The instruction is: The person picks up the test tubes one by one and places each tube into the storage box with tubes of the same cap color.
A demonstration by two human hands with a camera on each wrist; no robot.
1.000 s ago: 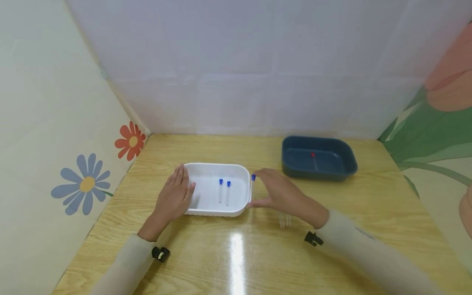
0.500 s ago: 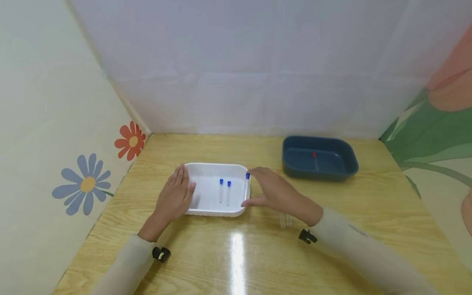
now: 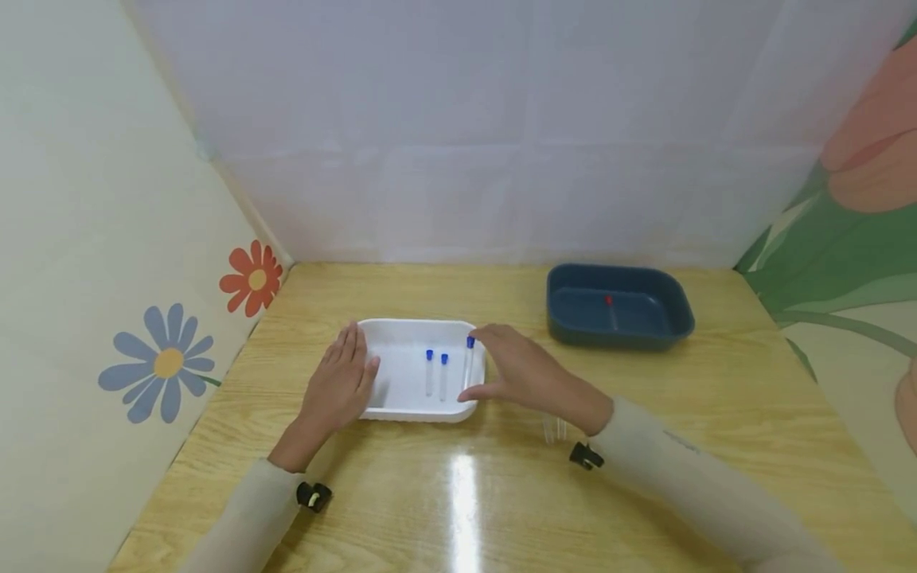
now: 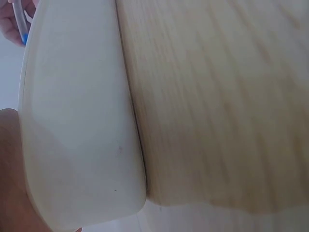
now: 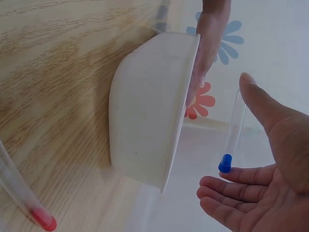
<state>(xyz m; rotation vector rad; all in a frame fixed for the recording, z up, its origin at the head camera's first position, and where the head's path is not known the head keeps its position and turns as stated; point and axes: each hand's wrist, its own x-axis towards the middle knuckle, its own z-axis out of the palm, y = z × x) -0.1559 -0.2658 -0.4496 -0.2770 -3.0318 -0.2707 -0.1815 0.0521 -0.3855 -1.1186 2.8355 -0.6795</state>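
My right hand (image 3: 526, 374) pinches a clear test tube (image 3: 468, 366) with a blue cap, thumb at the bottom end and a fingertip at the cap. It holds the tube over the right end of a white basin (image 3: 390, 346). Inside that basin lie two more blue-capped test tubes, a left one (image 3: 429, 376) and a right one (image 3: 443, 380). With fingers straight and together, my left hand (image 3: 338, 382) rests against the basin's left rim. In the right wrist view, the held tube (image 5: 235, 123) spans the gap between thumb and finger, above the rim.
A dark blue basin (image 3: 619, 338) stands at the back right, holding a red-capped tube (image 3: 610, 301). Clear tubes (image 3: 555, 430) lie on the wooden table, partly hidden by my right wrist. A red-capped tube (image 5: 36, 212) shows in the right wrist view.
My right hand has moved left with the blue-capped test tube, from just outside the white basin's right rim to over its inside. My left hand stays in place.
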